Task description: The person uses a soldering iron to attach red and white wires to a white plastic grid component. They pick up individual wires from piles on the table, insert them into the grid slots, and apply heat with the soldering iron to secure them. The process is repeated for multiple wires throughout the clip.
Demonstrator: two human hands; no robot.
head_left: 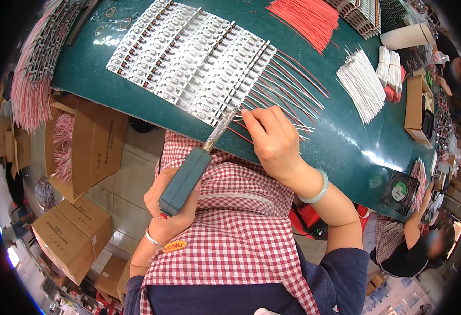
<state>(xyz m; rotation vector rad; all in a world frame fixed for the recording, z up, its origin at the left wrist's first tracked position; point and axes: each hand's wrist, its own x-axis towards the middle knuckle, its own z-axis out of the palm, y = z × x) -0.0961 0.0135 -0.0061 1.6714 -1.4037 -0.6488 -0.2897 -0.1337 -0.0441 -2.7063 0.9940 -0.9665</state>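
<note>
1. A dark green, block-handled tool with a slender metal shaft point(186, 181) is in the left hand point(180, 219), in front of the person, by the near edge of the glossy green tabletop point(356, 144).
2. Its long axis runs diagonally, handle at lower left, shaft pointing up and right, away from the body.
3. The left grip is clamped around the handle.
4. The tip reaches the near right corner of a slanted panel of silvery-white strips point(188, 63) (whether it touches, I cannot tell).
5. The right hand point(276, 142) is just beside the tip, thumb and forefinger close together; I cannot tell whether that grip pinches a wire.
6. Thin red and white wires point(293, 97) fan rightward from the panel's right edge, some passing by this hand.
</note>
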